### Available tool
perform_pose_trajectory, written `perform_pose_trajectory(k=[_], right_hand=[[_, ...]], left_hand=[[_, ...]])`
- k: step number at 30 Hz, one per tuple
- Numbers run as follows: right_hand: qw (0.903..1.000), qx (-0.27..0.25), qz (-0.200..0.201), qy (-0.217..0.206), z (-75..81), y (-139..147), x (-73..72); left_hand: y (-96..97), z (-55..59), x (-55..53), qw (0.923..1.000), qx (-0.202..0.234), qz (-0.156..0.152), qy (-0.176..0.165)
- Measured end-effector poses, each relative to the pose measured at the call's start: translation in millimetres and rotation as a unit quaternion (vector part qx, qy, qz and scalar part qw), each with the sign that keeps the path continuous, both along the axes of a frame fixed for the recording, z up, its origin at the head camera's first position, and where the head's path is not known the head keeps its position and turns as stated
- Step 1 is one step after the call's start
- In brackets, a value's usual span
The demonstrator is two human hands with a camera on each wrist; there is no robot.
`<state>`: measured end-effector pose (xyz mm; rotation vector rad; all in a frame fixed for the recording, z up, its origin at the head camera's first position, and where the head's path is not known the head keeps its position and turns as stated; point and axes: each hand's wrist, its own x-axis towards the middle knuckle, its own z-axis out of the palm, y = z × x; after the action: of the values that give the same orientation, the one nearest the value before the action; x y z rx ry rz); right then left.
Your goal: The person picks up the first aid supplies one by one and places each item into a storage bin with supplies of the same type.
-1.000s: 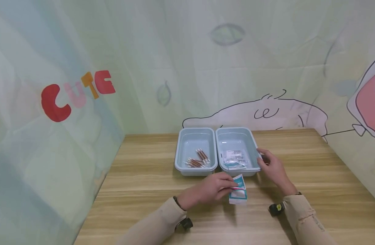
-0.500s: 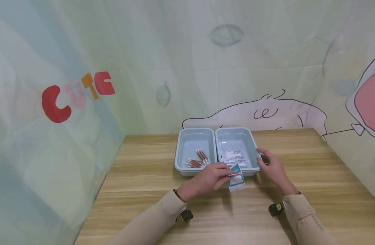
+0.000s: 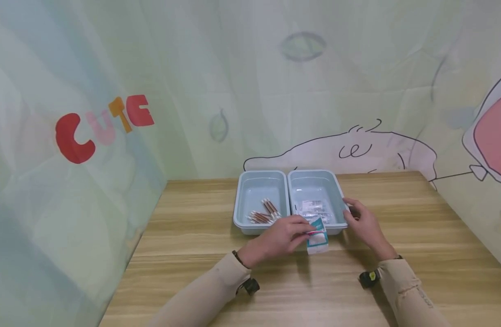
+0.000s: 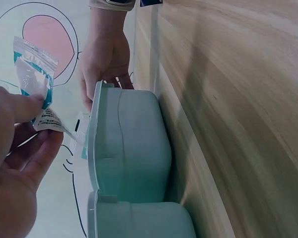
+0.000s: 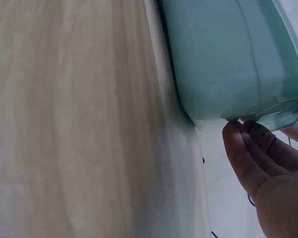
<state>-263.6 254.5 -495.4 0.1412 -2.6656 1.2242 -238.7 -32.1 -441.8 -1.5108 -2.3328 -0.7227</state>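
Observation:
My left hand (image 3: 279,238) pinches a small white-and-teal sachet (image 3: 318,244) between thumb and fingers, above the front rim of the right light-blue plastic tray (image 3: 336,181). A thin pink strip shows across the sachet at the fingertips. In the left wrist view the sachet (image 4: 32,79) looks partly clear, bent at the thumb. My right hand (image 3: 364,227) grips the right edge of that tray; in the right wrist view its fingers (image 5: 243,158) press the outer wall below the rim. Inside lie several clear packets (image 3: 313,209), partly hidden by the left hand.
A matching tray (image 3: 241,195) stands close against the left side, with several brown-stemmed, white-tipped cotton swabs (image 3: 260,217) in it. Both rest on a wood-grain table (image 3: 193,254), near its back edge. A printed curtain (image 3: 193,91) hangs behind and at the sides.
My left hand has raised the sachet forward from in front of the right tray to over its front rim, then held nearly still. The right hand has stayed on the tray's edge.

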Motion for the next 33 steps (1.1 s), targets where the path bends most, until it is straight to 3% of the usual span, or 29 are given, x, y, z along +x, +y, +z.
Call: perform_pose_trajectory(k=[23,33], right_hand=[[1.0,0.001,0.004,0.008,-3.1,-2,-0.8],[0.9997,0.001,0.001,0.025,0.5,-2,0.4]], left_hand=[[1.2,1.1,-4.1,0.9997,0.025,-0.001,0.005],[2.8,4.0,-11.3,0.9994,0.034,0.003,0.006]])
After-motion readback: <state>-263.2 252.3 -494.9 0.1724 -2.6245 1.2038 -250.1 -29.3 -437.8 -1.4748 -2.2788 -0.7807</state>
